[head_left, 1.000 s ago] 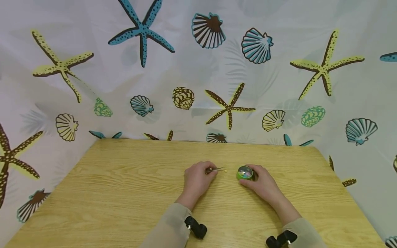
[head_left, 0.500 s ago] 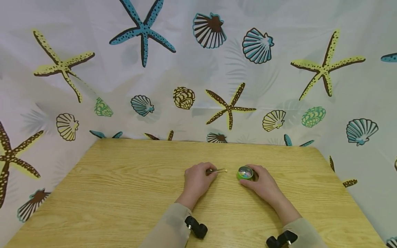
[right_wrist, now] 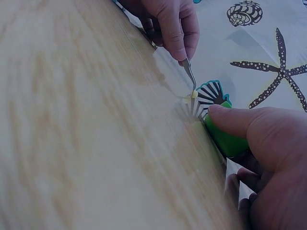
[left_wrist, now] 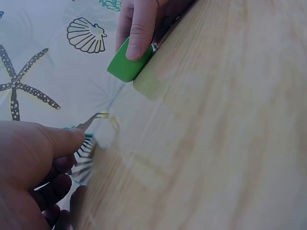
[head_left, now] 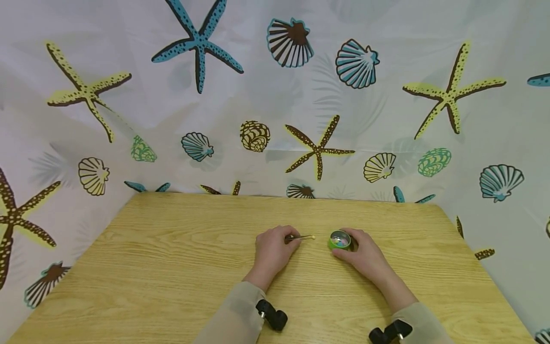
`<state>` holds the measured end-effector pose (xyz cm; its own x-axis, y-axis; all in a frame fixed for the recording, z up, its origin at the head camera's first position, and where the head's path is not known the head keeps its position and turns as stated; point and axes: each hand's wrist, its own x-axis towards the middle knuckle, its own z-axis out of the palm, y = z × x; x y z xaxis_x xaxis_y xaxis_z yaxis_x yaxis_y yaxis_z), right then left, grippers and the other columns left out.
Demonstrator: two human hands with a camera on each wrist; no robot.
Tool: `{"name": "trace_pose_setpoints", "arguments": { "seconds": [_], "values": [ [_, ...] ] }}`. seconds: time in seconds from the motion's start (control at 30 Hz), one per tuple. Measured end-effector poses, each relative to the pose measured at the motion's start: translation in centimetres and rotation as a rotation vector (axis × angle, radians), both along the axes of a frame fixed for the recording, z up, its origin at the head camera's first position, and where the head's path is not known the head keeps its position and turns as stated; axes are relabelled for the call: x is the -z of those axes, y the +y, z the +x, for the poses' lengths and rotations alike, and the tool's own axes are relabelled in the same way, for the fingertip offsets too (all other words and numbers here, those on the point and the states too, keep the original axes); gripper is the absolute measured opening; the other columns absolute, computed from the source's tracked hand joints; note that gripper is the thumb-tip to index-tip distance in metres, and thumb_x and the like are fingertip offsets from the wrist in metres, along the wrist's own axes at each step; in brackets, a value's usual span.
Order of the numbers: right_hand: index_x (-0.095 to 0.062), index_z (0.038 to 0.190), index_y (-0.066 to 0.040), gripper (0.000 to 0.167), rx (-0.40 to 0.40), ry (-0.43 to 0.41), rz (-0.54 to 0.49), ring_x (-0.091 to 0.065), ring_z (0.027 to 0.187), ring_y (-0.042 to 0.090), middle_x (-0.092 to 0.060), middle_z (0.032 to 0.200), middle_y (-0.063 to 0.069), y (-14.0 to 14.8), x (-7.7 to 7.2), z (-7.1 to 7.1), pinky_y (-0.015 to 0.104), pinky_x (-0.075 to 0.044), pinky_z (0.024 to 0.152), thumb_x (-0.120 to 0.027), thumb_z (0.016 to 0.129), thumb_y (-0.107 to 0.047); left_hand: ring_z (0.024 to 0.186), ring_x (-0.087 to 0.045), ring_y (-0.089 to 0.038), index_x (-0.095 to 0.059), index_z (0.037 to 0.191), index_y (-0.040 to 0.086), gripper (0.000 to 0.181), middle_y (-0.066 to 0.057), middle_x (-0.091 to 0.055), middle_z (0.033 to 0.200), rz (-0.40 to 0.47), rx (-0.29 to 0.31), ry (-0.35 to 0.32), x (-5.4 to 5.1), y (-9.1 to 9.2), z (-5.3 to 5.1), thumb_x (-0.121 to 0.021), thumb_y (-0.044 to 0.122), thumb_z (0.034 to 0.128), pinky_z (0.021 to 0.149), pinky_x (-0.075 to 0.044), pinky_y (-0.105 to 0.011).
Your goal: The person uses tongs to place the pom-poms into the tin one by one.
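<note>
My left hand (head_left: 276, 246) pinches a pair of tweezers (left_wrist: 87, 123) with bent tips between thumb and fingers. At the tips sits a small yellow bead (left_wrist: 105, 114), just above the table, its exact kind too small to tell. To the right, my right hand (head_left: 363, 251) holds a small round green container (head_left: 339, 240) between thumb and fingers. Several tiny pastel-coloured pieces (head_left: 340, 242) lie inside its shiny interior. In the right wrist view the thumb (right_wrist: 230, 117) presses on the green wall, and the bead is a short way off from the container.
Both hands are over a light wooden table (head_left: 180, 267). Behind it and at the sides hangs a white cloth (head_left: 240, 100) printed with starfish and shells. Each sleeve carries a black camera mount (head_left: 272, 316).
The tweezers' tips have come together on the yellow bead, which lay at their tips a second ago. The right hand and the green container have stayed in place.
</note>
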<state>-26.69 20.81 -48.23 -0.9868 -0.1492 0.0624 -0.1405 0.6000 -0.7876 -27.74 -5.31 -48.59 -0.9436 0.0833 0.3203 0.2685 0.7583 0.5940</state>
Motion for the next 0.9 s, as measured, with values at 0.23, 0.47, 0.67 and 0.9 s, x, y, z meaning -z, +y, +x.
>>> {"name": "trace_pose_setpoints", "arguments": {
  "seconds": [0.23, 0.47, 0.67, 0.9],
  "values": [
    [-0.057, 0.157, -0.001, 0.069, 0.003, 0.000, 0.001, -0.048, 0.149, 0.045, -0.057, 0.155, 0.024, 0.0, 0.0, 0.0, 0.062, -0.039, 0.122, -0.086, 0.100, -0.027, 0.091, -0.070, -0.022, -0.085, 0.107, 0.023, 0.006, 0.004, -0.079, 0.099, 0.029, 0.006, 0.038, -0.7, 0.1, 0.2, -0.084, 0.024, 0.1020, 0.099, -0.047, -0.060],
    [-0.059, 0.156, -0.001, 0.068, 0.008, 0.009, 0.008, -0.050, 0.149, 0.045, -0.058, 0.154, 0.024, 0.0, 0.0, 0.0, 0.061, -0.039, 0.122, -0.087, 0.100, -0.028, 0.096, -0.071, -0.022, -0.085, 0.109, 0.025, 0.007, 0.004, -0.080, 0.105, 0.055, 0.023, 0.066, -1.9, 0.7, 0.3, -0.083, 0.026, 0.1026, 0.100, -0.047, -0.059],
    [-0.058, 0.156, -0.001, 0.068, 0.009, 0.011, 0.009, -0.049, 0.149, 0.045, -0.058, 0.155, 0.024, 0.0, 0.0, 0.0, 0.061, -0.038, 0.122, -0.086, 0.100, -0.028, 0.102, -0.072, -0.023, -0.085, 0.109, 0.024, 0.007, 0.004, -0.081, 0.108, 0.064, 0.039, 0.051, -2.4, 1.5, 0.3, -0.083, 0.026, 0.1025, 0.101, -0.046, -0.059],
    [-0.058, 0.156, -0.002, 0.068, 0.012, 0.007, 0.013, -0.048, 0.150, 0.045, -0.057, 0.156, 0.024, 0.0, 0.0, 0.0, 0.062, -0.038, 0.123, -0.086, 0.101, -0.030, 0.101, -0.071, -0.023, -0.085, 0.108, 0.024, 0.005, 0.005, -0.080, 0.106, 0.060, 0.067, 0.034, -2.8, 2.6, 0.5, -0.083, 0.026, 0.1029, 0.100, -0.046, -0.058]
  ]
}}
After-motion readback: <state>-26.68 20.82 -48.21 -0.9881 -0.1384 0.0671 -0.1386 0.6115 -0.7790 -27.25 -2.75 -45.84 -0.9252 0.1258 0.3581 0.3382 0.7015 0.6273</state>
